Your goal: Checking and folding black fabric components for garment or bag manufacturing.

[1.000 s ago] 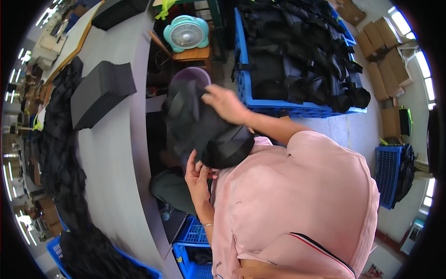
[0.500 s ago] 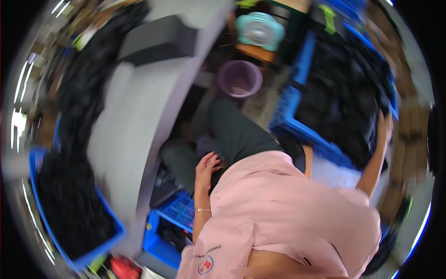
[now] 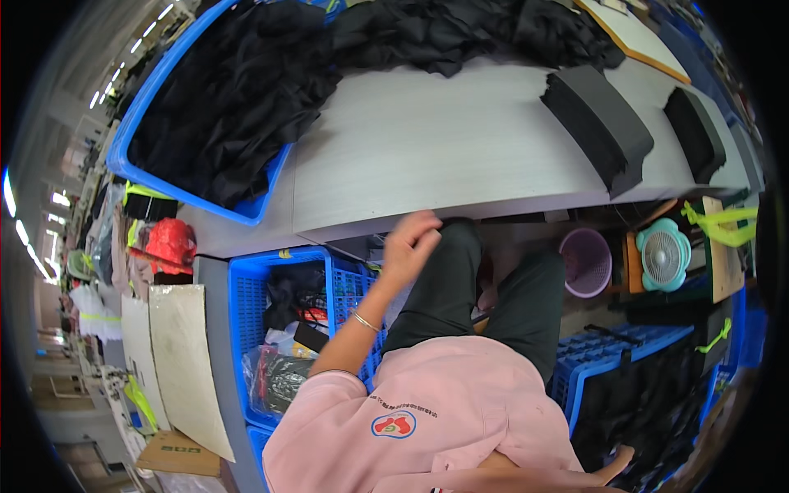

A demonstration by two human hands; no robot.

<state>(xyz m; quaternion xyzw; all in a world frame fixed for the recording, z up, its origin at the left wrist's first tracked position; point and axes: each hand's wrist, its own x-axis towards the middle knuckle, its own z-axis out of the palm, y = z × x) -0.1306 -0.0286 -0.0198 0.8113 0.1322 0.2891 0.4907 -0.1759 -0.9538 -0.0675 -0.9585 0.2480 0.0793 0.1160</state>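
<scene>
My left hand [image 3: 413,249] is raised beside my left thigh, just in front of the table [image 3: 394,148] edge. Nothing is in it; its fingers are loosely bent, with the thumb apart. Low on the right, my right hand [image 3: 622,462] reaches to the black fabric pieces [image 3: 649,394] filling a blue plastic crate [image 3: 575,370]. Its fingers are mostly out of sight against the black cloth, so any hold on a piece is hidden. On the table lie two stacks of dark cut pieces, a larger stack [image 3: 604,127] and a smaller stack [image 3: 694,134].
Crumpled black fabric [image 3: 427,33] runs along the table's far side and fills a blue bin [image 3: 123,168] on the left. Below that, another blue crate [image 3: 238,329] contains bags and mixed items. A purple basket [image 3: 585,263] and a turquoise fan [image 3: 664,255] stand to the right.
My view and body have swung left, toward the table. The left hand has risen to the table edge. My right hand stays at the crate of black pieces, now lower in view.
</scene>
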